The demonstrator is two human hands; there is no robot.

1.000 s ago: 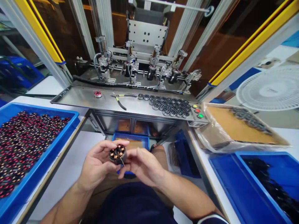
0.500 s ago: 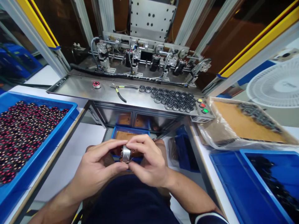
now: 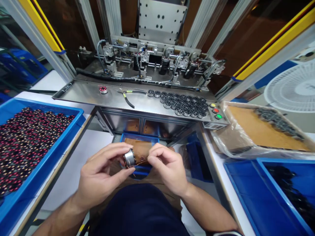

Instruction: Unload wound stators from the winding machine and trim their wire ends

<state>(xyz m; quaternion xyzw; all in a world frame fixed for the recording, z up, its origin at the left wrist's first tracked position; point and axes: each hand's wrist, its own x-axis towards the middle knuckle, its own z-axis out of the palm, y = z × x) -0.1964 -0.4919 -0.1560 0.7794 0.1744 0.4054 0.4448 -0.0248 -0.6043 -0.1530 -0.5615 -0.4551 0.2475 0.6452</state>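
My left hand [image 3: 99,173] grips a motor stator [image 3: 130,158] between thumb and fingers, above my lap. The stator has a silver metal band and dark toothed edges. A thin copper wire [image 3: 141,162] runs from it toward my right hand [image 3: 169,168], whose thumb and forefinger are pinched together on the wire's end. The two hands are apart, with only the wire spanning the gap. Below them, a blue bin [image 3: 155,139] with brown sheet in it stands between the knees.
On the steel ledge [image 3: 86,98] lie a red-topped stator [image 3: 103,89], yellow-and-black cutters [image 3: 128,101] and many dark stators [image 3: 184,104], beside coloured buttons [image 3: 216,110]. A blue tray [image 3: 80,113] full of wound stators stands left. A plastic-lined box [image 3: 242,123] and blue bins [image 3: 246,183] are right.
My right hand has come off the stator and moved right, drawing out the copper wire. My left hand keeps the stator, now tilted and slightly farther left.
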